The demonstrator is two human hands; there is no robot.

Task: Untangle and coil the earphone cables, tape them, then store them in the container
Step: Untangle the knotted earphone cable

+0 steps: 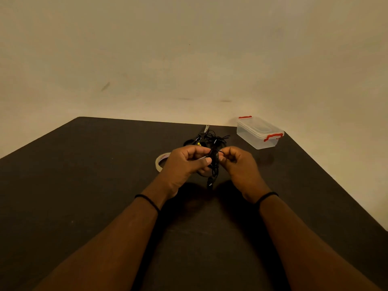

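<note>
So this looks like the untangling step, nowhere near taping yet. Both hands are up over the middle of the dark brown table, working on a thin black tangled earphone cable bundle. The left hand has thumb and fingers curled in, pinching the bundle from its side, and the right hand is doing the same from the other side, pinching what looks like a single strand near the top. The held bundle hangs roughly vertical between them, long axis running top to bottom in the head view, with a chunkier bit dangling at the lower end pointing down toward the table. More black cable sits in a loose messy pile just behind the hands, beside the black-handled scissors, whose blades point away toward the far edge. The off-white roll of tape lies flat, partly hidden behind the left hand. The clear plastic container with red clip handles sits well off at the far right corner, lid on. My guess for next: tease that one strand free without yanking, or the knot tightens.
</note>
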